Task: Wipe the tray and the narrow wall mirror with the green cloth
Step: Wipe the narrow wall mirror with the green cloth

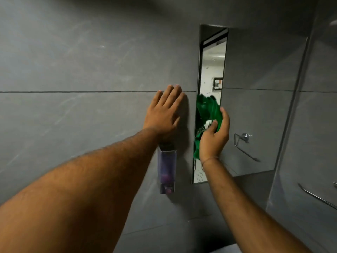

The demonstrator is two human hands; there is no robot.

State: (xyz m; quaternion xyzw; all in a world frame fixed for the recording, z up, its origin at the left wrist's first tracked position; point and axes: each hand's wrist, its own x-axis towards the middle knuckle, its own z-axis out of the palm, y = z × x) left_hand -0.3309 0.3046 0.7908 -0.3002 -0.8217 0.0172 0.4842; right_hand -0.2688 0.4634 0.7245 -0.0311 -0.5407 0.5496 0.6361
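The narrow wall mirror (212, 66) stands upright on the grey tiled wall, right of centre. My right hand (215, 137) holds the green cloth (209, 110) bunched against the mirror's middle part; the cloth also shows as a reflection in the glass. My left hand (164, 114) lies flat on the wall tile just left of the mirror, fingers spread, holding nothing. The mirror's lower end carries small spots. No tray is in view.
A clear soap dispenser (166, 168) with purple liquid hangs on the wall below my left hand. A chrome towel ring (244, 143) is fixed right of the mirror. A glass panel with a metal bar (317, 197) stands at the far right.
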